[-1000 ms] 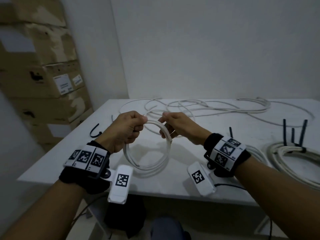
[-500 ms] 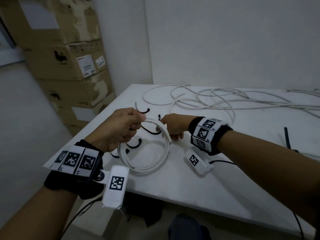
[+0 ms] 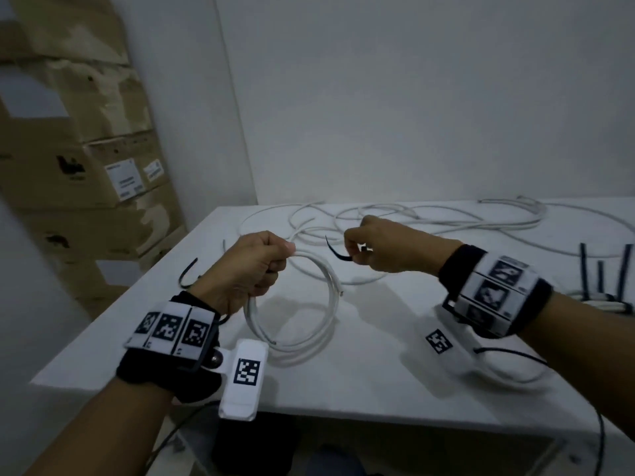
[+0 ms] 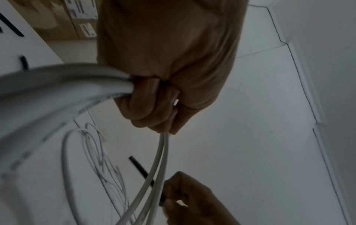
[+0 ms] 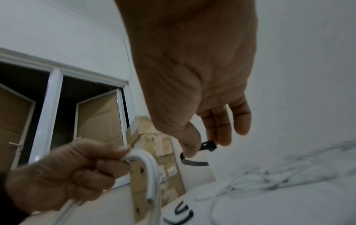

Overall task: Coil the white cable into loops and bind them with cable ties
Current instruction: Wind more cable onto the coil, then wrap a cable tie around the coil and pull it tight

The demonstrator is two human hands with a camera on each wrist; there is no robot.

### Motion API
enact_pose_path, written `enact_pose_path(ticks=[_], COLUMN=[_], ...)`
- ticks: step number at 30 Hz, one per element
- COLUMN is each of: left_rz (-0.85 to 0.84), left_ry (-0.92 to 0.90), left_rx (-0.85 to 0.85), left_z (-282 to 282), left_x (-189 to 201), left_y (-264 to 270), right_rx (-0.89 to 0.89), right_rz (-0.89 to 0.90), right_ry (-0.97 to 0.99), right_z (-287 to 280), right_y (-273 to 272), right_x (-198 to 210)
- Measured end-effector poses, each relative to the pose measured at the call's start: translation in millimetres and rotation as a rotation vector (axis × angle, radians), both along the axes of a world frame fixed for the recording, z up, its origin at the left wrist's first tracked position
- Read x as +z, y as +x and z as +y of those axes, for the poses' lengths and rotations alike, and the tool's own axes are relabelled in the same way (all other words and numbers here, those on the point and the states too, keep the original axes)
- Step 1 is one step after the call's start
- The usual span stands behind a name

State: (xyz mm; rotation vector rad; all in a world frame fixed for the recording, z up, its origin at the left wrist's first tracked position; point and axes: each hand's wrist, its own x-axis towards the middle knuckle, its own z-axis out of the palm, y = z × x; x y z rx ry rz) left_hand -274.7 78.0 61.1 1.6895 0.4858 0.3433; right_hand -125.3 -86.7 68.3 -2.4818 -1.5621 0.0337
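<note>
My left hand [image 3: 256, 266] grips a small coil of white cable [image 3: 326, 304] at its top left, holding it above the white table [image 3: 378, 383]; the coil [image 4: 57, 94] runs out of the fist in the left wrist view too. To the right of the coil, my right hand [image 3: 374, 249] pinches a curved black cable tie [image 3: 338, 250] between thumb and fingers. In the right wrist view the tie [image 5: 194, 161] curls below the thumb, apart from the coil [image 5: 152, 175]. Its head [image 5: 209, 146] sticks out by the fingertips.
Loose white cable [image 3: 412, 221] sprawls over the far side of the table. More black ties [image 3: 187, 276] lie near the left edge. At the right edge lies a bound cable bundle [image 3: 604, 298] with black tie tails standing up. Cardboard boxes [image 3: 79, 159] stack at the left.
My right hand reached left to the ties on the table, then came back up to the right with a black tie pinched. The left hand kept its grip on the coil.
</note>
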Motion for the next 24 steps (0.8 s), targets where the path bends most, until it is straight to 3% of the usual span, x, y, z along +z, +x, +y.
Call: enact_pose_path(ticks=[5,11,15,20,24], left_rz=[-0.036,-0.054,-0.044,-0.021,0.019], left_ry=[0.044,0.05,0.059,0.094,0.05], left_rx=[-0.126,-0.306,-0.385,-0.463,-0.457], left_z=[-57.9,-138.2,-179.2,-216.0,-224.9], left_x=[9.2,25.3,32.7,33.5,29.4], left_y=[38.3,76.9,94.4,108.2,113.5], right_rx=[0.059,0.051,-0.041,-0.182,-0.232], right_rz=[-0.084,-0.192,-0.247,-0.495,-0.618], right_ry=[0.121,-0.126,-0.167,0.228,0.404], right_z=[-100.4,-171.7,-200.7,-208.3,-210.3], right_y=[-29.5,-61.2,-52.2,-25.7,-10.4], right_x=[27.5,13.7,4.3,1.5,-5.9])
